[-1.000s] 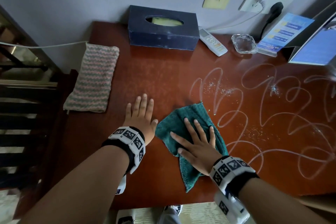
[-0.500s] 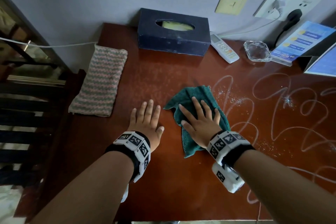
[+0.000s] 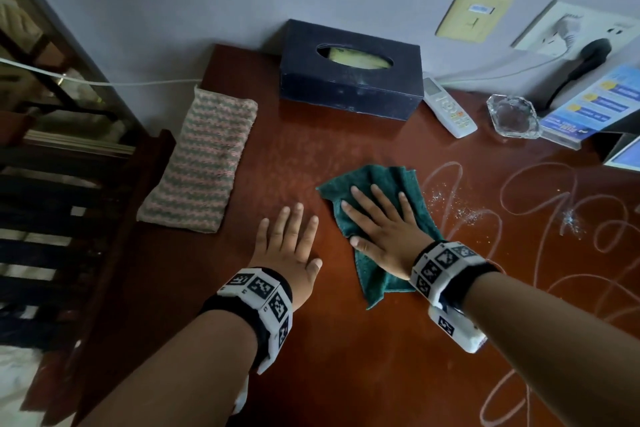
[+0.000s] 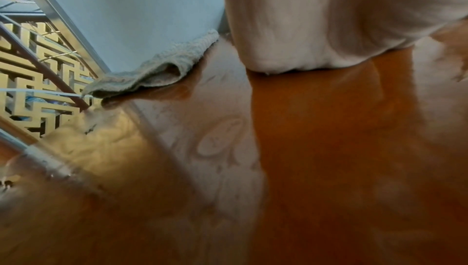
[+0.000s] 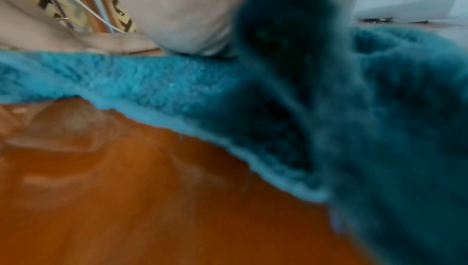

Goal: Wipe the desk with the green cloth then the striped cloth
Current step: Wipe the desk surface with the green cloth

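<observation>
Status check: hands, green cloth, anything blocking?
Right hand flat on green cloth, left hand flat on desk. Scribbles unwiped at right. Nothing blocking.

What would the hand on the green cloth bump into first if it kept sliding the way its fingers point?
Probably the dark tissue box. The right hand lies flat on the green cloth, fingers aimed up and slightly left toward the wall; bare desk lies between. The exact line is uncertain.

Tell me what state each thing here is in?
Green cloth: crumpled, pressed flat on the desk.
Striped cloth: folded, untouched.
Desk: white scribbles on its right side.
Right hand: flat on green cloth.
Left hand: flat on desk.
Tissue box: closed, tissue inside.
</observation>
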{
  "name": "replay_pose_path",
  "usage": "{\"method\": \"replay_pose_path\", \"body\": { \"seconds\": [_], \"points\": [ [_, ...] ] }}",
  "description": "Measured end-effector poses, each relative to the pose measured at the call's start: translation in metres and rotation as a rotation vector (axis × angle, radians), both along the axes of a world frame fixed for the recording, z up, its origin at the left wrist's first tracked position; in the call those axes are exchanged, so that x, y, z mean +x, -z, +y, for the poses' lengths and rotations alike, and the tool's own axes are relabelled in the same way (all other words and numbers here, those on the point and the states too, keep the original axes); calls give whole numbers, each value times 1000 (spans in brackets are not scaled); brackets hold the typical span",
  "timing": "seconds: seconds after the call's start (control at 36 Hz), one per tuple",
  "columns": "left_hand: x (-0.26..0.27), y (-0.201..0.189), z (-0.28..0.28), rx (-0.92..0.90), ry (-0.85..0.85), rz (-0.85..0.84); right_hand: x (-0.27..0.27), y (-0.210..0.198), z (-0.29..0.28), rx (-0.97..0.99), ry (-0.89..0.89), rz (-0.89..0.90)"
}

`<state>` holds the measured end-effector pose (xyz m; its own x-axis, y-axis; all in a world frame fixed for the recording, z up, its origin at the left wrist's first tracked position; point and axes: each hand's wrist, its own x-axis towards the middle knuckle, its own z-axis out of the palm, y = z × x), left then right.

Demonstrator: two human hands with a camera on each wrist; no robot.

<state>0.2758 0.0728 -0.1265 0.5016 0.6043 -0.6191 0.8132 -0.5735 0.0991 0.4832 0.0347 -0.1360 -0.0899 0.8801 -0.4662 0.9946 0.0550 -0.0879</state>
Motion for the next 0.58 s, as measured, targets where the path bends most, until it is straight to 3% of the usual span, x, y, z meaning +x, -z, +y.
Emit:
{"method": "replay_pose_path", "body": {
  "seconds": [0.33, 0.58],
  "points": [
    [-2, 4, 0, 22, 10, -17, 20, 5, 70, 128, 270, 9],
    [-1, 8, 0, 9, 5, -24, 13, -8, 67, 95, 178, -164]
  ]
}}
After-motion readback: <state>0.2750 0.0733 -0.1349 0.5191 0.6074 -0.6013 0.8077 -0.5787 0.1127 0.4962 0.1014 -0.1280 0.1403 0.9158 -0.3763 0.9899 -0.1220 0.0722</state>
